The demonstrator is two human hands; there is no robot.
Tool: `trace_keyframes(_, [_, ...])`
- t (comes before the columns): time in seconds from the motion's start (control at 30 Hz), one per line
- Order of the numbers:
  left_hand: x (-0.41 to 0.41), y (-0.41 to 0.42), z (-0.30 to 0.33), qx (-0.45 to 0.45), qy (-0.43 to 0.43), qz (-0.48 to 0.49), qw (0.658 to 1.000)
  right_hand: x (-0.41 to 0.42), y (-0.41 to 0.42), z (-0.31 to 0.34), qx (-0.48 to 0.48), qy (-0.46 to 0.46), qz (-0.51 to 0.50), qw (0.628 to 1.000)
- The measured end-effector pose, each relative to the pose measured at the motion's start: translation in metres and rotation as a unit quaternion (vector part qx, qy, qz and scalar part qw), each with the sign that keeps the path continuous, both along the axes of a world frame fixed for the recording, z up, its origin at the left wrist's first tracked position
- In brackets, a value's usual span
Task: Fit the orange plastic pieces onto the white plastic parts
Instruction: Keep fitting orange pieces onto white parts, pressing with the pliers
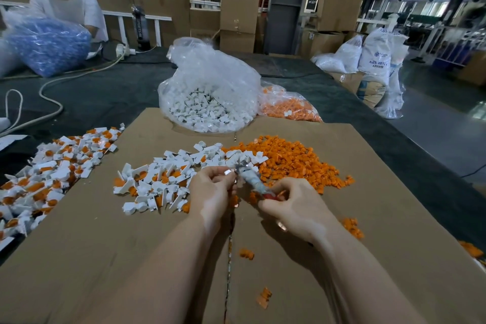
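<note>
Nearest the camera, two bare forearms reach forward over a flattened cardboard sheet [105, 258] that covers the work surface. A few stray orange bits [263, 297] lie on the cardboard close by.

The right hand [294, 208] curls its fingers round the red handle end of a slim tool [252, 179]. The tool is blurred; its long axis runs from the right hand up and to the left, its far tip pointing toward the left hand. The left hand [210, 189] has thumb and fingers curled in a pinch on a small white part [228, 172] that is touching, or just beside, the tool's tip; which cannot be told through the blur.

Just beyond the hands lies a heap of white plastic parts [168, 173], some mixed with orange, and touching its right side a heap of orange plastic pieces [289, 160]. Both heaps crowd the fingers closely. Off the cardboard's left edge lies a pile of joined white-and-orange parts [52, 168].

Farther out stands an open clear bag of white parts [207, 92], with a clear bag of orange pieces [289, 108] just beside it on the right. A pale cable [52, 87] snakes over the dark mat at left. At far left a seated person [68, 8] handles a bag of blue pieces [47, 45]; white sacks [378, 60] and cardboard boxes [238, 21] stand behind.
</note>
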State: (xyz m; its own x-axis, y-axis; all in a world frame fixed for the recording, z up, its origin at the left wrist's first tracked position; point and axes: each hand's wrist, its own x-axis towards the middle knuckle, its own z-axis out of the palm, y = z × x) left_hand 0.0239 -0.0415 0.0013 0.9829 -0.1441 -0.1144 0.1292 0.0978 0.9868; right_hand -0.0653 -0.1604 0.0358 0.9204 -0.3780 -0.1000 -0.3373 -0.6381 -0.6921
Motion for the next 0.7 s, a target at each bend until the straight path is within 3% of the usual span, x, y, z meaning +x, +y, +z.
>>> trace_keyframes(0.17, [-0.009, 0.006, -0.012, 0.144, -0.15, -0.023, 0.978, 0.003, -0.013, -0.012, -0.238, -0.01, -0.099, 0.966])
trace_keyframes(0.3, [-0.011, 0.01, -0.015, 0.204, -0.197, -0.037, 0.958, 0.005, -0.021, -0.026, -0.336, -0.006, -0.105, 0.936])
trace_keyframes(0.5, [-0.009, 0.011, -0.017, 0.218, -0.198, -0.049, 0.954, 0.007, -0.016, -0.036, -0.411, 0.005, -0.097, 0.907])
trace_keyframes(0.7, [-0.007, 0.011, -0.018, 0.191, -0.169, -0.053, 0.965, 0.002, 0.002, -0.036, -0.313, -0.191, -0.056, 0.929])
